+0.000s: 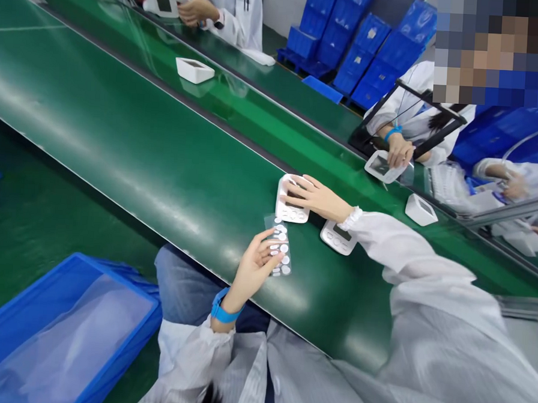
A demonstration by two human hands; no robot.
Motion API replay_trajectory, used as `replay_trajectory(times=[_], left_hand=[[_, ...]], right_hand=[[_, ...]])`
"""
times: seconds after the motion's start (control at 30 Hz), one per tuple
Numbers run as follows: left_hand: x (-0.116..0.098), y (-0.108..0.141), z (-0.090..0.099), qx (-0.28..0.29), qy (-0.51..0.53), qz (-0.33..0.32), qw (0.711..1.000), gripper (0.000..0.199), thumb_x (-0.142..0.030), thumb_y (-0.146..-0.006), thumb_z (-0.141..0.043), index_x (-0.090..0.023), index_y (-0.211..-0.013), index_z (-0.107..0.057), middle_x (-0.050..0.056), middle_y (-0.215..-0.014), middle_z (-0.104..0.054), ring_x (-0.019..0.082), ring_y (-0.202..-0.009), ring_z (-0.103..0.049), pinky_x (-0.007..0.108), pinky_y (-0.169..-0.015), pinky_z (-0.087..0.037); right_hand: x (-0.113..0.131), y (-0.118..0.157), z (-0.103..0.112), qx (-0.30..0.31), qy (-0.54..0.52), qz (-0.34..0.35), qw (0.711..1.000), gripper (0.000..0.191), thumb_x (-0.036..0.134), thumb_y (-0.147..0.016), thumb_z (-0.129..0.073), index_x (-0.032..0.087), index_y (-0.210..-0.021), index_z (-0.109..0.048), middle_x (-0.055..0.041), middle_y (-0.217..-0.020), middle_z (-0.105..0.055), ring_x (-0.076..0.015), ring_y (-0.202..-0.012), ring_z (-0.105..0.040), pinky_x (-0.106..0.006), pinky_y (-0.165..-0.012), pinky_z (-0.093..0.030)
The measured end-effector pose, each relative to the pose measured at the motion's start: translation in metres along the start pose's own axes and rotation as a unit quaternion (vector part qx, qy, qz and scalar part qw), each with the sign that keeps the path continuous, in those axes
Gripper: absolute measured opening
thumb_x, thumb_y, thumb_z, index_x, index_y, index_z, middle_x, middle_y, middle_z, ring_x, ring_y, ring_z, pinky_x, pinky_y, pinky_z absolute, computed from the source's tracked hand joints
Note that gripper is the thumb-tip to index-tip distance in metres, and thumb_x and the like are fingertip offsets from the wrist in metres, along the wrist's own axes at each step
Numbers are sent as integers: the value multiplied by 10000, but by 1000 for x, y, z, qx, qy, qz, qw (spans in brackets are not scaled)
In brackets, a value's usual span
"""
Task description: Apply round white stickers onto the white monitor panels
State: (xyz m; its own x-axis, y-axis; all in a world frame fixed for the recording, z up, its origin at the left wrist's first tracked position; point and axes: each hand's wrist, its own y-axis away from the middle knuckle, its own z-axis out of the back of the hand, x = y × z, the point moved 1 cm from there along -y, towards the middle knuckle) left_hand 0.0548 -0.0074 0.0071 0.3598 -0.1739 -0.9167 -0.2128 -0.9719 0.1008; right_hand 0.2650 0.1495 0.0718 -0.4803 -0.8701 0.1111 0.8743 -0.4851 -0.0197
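Observation:
My left hand (259, 261) pinches a clear sheet of white stickers (286, 249), some round and some oblong, above the near side of the green work surface. Just beyond that sheet lies a white handheld device (292, 215) with a dark screen and buttons along its lower edge. Across its screen rests my right hand (318, 198), fingers stretched out and spread, partly hiding it. A second white device (338, 238) of the same kind lies under my right wrist, partly covered by the sleeve.
Behind the work surface (163, 154) runs a green conveyor belt (238, 97) carrying a white device (194, 70) and another device (421, 210). Co-workers' hands (400, 151) handle devices opposite. A blue bin (79, 264) with plastic film stands at lower left. Blue crates (362, 50) are stacked behind.

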Motion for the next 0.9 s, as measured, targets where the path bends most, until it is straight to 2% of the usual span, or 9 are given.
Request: replay_trajectory(times=[0.07, 0.13, 0.23, 0.33, 0.47, 0.53, 0.63, 0.7, 0.9], left_hand=[[1, 0, 0, 2, 5, -4, 1000, 647, -372, -838, -709, -173, -1372, -400, 144, -1243, -603, 201, -1003, -676, 302, -859, -571], [1, 1, 0, 14, 5, -5, 1000, 620, -366, -882, -664, -188, -1404, -381, 156, -1337, -549, 210, -1050, -667, 318, -911, -556], [0, 4, -1, 39, -5, 0, 999, 590, -353, -941, -587, -218, -1457, -334, 151, -1458, -454, 222, -1168, -614, 326, -973, -527], [-1, 8, 0, 66, -22, 22, 997, 635, -352, -969, -542, -230, -1515, -243, 135, -1506, -401, 223, -1288, -523, 332, -1058, -467], [1, 10, 2, 79, -88, 10, 993, 603, -360, -994, -479, -229, -1532, -239, 95, -1576, -283, 227, -1415, -358, 349, -1170, -332], [3, 11, 3, 54, -134, -1, 990, 579, -369, -996, -470, -225, -1522, -277, 100, -1540, -352, 234, -1380, -412, 353, -1143, -369], [6, 12, 1, 20, -157, 10, 987, 617, -381, -1003, -447, -221, -1549, -207, 108, -1249, -623, 209, -1103, -631, 351, -979, -505], [6, 12, 0, 13, -166, 10, 986, 637, -379, -1005, -441, -219, -1558, -169, 91, -1119, -672, 193, -984, -664, 347, -930, -525], [3, 11, -3, 2, -229, -61, 972, 475, -300, -1016, -400, -214, -1480, -349, 105, -1412, -515, 201, -1267, -534, 320, -1053, -447]], right_hand=[[19, 4, -4, -79, -17, -47, 996, 664, -57, -872, -359, 302, -1423, -457, -22, -1543, -341, -244, -1478, -194, -576, -1181, -232], [46, 10, -9, -175, -72, -93, 978, 521, 27, -928, -397, 262, -1382, -496, -75, -1461, -447, -251, -1425, -318, -556, -1144, -328], [93, 19, -18, -291, -223, -151, 918, 281, 169, -948, -542, 247, -1214, -590, -93, -1203, -601, -226, -1178, -562, -463, -1011, -492], [126, 21, -26, -307, -323, -178, 877, 140, 226, -926, -613, 250, -1058, -651, -77, -1101, -622, -219, -1062, -610, -432, -931, -539], [135, 22, -35, -317, -361, -188, 857, 114, 234, -920, -617, 273, -970, -712, -68, -1119, -626, -226, -1068, -615, -443, -946, -545], [135, 23, -39, -327, -374, -185, 848, 138, 217, -918, -615, 280, -968, -727, -65, -1137, -626, -219, -1078, -616, -437, -967, -544], [137, 22, -45, -340, -386, -188, 837, 157, 196, -921, -602, 271, -955, -736, -65, -1175, -628, -219, -1118, -607, -439, -994, -534], [140, 20, -48, -349, -385, -208, 828, 148, 207, -921, -602, 272, -934, -734, -59, -1171, -637, -225, -1125, -607, -450, -998, -528], [153, 13, -50, -343, -373, -239, 829, 110, 193, -927, -581, 256, -915, -670, -68, -1173, -607, -226, -1165, -577, -450, -981, -524]])
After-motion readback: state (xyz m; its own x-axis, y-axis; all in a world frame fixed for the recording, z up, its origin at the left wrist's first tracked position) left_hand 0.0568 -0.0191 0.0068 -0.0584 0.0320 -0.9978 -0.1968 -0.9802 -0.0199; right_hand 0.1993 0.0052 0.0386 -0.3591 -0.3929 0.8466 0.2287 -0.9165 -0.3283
